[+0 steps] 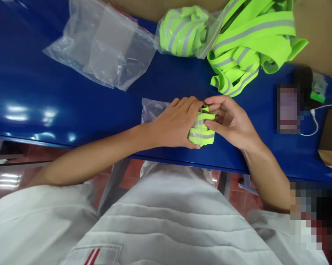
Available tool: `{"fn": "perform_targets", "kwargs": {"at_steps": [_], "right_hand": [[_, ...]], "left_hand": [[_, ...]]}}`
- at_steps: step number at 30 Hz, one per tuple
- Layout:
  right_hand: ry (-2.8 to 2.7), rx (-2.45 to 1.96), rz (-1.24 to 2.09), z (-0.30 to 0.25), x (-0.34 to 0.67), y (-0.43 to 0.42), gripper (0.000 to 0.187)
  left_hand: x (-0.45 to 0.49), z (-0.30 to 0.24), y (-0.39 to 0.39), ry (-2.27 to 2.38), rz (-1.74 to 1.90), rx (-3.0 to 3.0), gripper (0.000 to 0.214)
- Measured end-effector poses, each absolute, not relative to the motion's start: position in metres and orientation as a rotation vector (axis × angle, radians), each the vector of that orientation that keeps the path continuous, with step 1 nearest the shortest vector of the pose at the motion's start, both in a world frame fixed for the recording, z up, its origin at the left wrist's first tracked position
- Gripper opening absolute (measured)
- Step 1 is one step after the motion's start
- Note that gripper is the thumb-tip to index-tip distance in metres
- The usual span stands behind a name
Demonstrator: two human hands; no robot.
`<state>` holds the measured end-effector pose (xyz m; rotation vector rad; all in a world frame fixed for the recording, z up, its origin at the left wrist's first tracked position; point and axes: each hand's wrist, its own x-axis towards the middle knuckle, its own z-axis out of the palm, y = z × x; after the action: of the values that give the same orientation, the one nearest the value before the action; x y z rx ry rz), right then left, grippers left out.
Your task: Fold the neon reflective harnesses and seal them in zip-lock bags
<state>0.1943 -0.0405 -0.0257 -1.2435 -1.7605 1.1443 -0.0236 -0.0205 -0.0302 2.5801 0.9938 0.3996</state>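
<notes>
A small folded bundle of neon green reflective strap [201, 129] rests near the front edge of the blue table [44, 92]. My left hand [177, 123] lies over its left side, fingers curled on the bundle and on the mouth of a small clear plastic bag [152, 109] that lies under the hand. My right hand [229, 121] pinches the bundle's right side between thumb and fingers. Both hands touch the strap at once.
A pile of empty clear plastic bags [105, 46] lies at the back left. A filled bag of green strap [184, 31] and a loose heap of green reflective strap [251, 40] lie at the back right. A phone with a white cable [316, 121] lies at the right.
</notes>
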Motion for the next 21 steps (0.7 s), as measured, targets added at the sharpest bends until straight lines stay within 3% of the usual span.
{"fn": "perform_targets", "kwargs": {"at_steps": [5,9,14,21], "right_hand": [[-1.660,-1.240,1.350,-0.012,0.197,-0.042,0.044],[-1.708,-1.262,1.034,-0.001,0.195,-0.052,0.038],[-1.827,-1.213,0.721,0.000,0.188,-0.062,0.045],[-2.036,-1.136,0.535,0.008,0.187,-0.068,0.041]], "left_hand": [[-0.034,-0.021,-0.015,0.879,0.485,2.616,0.094],[-0.046,-0.002,-0.007,0.893,0.488,2.467,0.091],[-0.057,0.009,0.002,0.856,0.553,2.354,0.057],[-0.048,-0.004,0.003,0.878,0.592,2.318,0.051]]}}
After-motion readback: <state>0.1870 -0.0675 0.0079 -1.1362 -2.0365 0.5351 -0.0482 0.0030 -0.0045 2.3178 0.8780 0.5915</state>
